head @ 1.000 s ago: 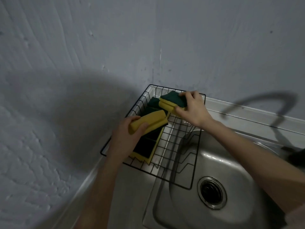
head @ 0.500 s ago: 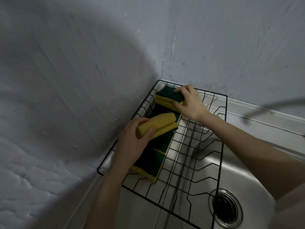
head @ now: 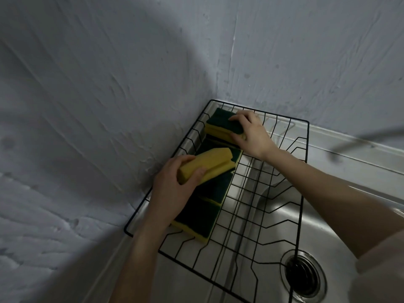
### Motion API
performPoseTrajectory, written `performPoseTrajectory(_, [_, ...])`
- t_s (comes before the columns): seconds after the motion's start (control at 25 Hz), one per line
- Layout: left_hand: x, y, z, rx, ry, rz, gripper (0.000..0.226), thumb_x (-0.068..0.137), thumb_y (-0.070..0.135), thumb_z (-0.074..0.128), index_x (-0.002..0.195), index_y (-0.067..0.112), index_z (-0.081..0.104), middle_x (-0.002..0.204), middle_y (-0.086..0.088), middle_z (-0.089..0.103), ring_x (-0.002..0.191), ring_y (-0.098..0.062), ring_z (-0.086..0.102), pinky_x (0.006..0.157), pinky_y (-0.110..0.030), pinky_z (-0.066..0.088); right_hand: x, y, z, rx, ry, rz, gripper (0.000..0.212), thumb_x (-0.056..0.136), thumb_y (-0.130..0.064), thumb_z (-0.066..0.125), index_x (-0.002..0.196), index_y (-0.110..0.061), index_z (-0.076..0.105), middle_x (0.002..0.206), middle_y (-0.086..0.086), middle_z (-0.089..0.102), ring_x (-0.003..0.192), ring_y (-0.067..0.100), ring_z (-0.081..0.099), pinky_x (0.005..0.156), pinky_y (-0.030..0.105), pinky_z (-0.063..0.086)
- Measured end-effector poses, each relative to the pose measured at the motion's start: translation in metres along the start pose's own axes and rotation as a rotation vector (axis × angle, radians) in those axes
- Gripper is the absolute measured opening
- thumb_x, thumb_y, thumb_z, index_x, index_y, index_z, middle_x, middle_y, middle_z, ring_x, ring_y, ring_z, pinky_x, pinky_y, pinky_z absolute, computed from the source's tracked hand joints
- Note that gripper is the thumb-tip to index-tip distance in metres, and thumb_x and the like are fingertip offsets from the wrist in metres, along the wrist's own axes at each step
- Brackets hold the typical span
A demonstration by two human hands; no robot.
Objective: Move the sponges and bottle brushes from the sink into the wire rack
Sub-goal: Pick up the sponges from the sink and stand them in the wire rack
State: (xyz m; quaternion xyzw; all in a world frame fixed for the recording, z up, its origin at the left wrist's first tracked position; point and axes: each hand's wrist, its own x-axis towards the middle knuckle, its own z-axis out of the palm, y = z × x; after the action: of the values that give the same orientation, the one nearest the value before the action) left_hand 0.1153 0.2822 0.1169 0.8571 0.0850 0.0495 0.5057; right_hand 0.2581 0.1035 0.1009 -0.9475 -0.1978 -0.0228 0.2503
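A black wire rack [head: 304, 162] sits across the left corner of the steel sink [head: 332, 232], against the wall. Several yellow-and-green sponges lie in a row along the rack's left side; the nearest one [head: 196, 219] lies green side up. My left hand [head: 172, 191] grips a yellow sponge [head: 209, 162] held just above that row. My right hand [head: 251, 132] presses on a sponge [head: 220, 125] at the rack's far left corner, green side up. No bottle brush is in view.
Rough grey walls meet in a corner right behind the rack. The sink drain [head: 303, 276] lies at the lower right, under the rack's near corner. A faucet shadow crosses the sink's back ledge [head: 349, 147].
The view has shifted left and down, closer to the rack. Both hands have kept their sponges; the right one has lowered its sponge into the far corner of the rack.
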Motion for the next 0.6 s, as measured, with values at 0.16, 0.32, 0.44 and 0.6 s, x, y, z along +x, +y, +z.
performPoseTrajectory(0.16, [0.002,0.001,-0.001,-0.006,0.007,-0.006,0.033,0.083,0.034,0.059,0.114,0.024,0.056,0.111,0.008,0.050,0.101,-0.010,0.050,0.075,-0.017,0.043,0.001,0.003,0.000,-0.061,-0.048,0.037,0.050,0.087,-0.025,0.055,0.133,-0.014,0.041,0.144,0.013,0.036,0.135,0.031,0.029,0.111,0.043,0.025])
performPoseTrajectory(0.32, [0.004,0.007,-0.001,0.013,0.009,0.009,0.036,0.083,0.036,0.057,0.116,0.023,0.055,0.112,0.006,0.052,0.100,-0.011,0.051,0.069,-0.012,0.040,-0.010,-0.007,-0.009,-0.059,-0.015,-0.015,0.057,0.087,-0.025,0.055,0.139,-0.015,0.034,0.152,0.013,0.023,0.142,0.031,0.018,0.117,0.047,0.018])
performPoseTrajectory(0.44, [0.007,0.013,-0.003,0.000,-0.002,0.017,0.037,0.084,0.037,0.055,0.118,0.022,0.054,0.110,0.006,0.054,0.095,-0.009,0.053,0.066,-0.012,0.040,-0.031,-0.021,-0.025,0.185,-0.043,-0.097,0.061,0.082,-0.004,0.054,0.139,-0.013,0.034,0.149,0.011,0.029,0.138,0.022,0.028,0.112,0.019,0.024])
performPoseTrajectory(0.6, [0.012,0.026,-0.003,-0.039,-0.034,-0.009,0.036,0.087,0.040,0.049,0.118,0.022,0.052,0.087,0.018,0.050,0.076,0.003,0.049,0.058,-0.016,0.037,-0.062,-0.031,-0.038,0.318,-0.230,-0.116,0.070,0.080,0.001,0.058,0.141,-0.020,0.029,0.134,-0.002,0.043,0.123,0.004,0.037,0.098,-0.002,0.026])
